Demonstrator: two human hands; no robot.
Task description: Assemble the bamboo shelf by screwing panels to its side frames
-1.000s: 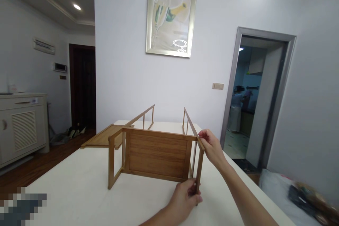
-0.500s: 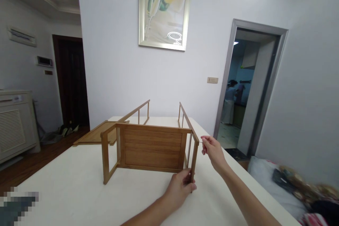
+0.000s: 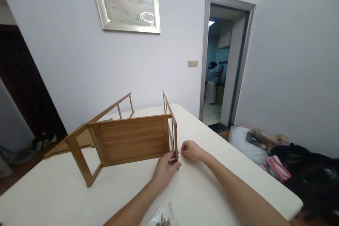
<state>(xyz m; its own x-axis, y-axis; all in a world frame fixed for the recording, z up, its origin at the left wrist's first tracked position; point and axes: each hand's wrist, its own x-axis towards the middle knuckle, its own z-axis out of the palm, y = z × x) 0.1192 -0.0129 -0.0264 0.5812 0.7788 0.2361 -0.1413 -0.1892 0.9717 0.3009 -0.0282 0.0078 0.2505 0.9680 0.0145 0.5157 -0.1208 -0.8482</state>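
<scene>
A wooden shelf frame (image 3: 132, 139) with a brown panel between two ladder-like sides lies on its side on the white table (image 3: 206, 190). My left hand (image 3: 165, 167) is closed round the lower end of its right-hand side piece, thumb in front. Just right of that piece is my right hand (image 3: 192, 150), fingers pinched together close to the wood; what they hold, if anything, is hidden. At the bottom edge of the view lies a clear plastic bag (image 3: 162, 218) with several screws, partly cut off.
Another flat wooden panel (image 3: 75, 143) lies behind the frame at the left. Beyond the table's right edge are a white pillow (image 3: 245, 144) and a heap of dark cloth (image 3: 309, 180). A person (image 3: 211, 83) stands beyond the doorway.
My view has swung right and down, bringing the bag of screws into sight. The right hand has dropped from the side piece's upper corner to near its lower end. My left hand keeps its hold.
</scene>
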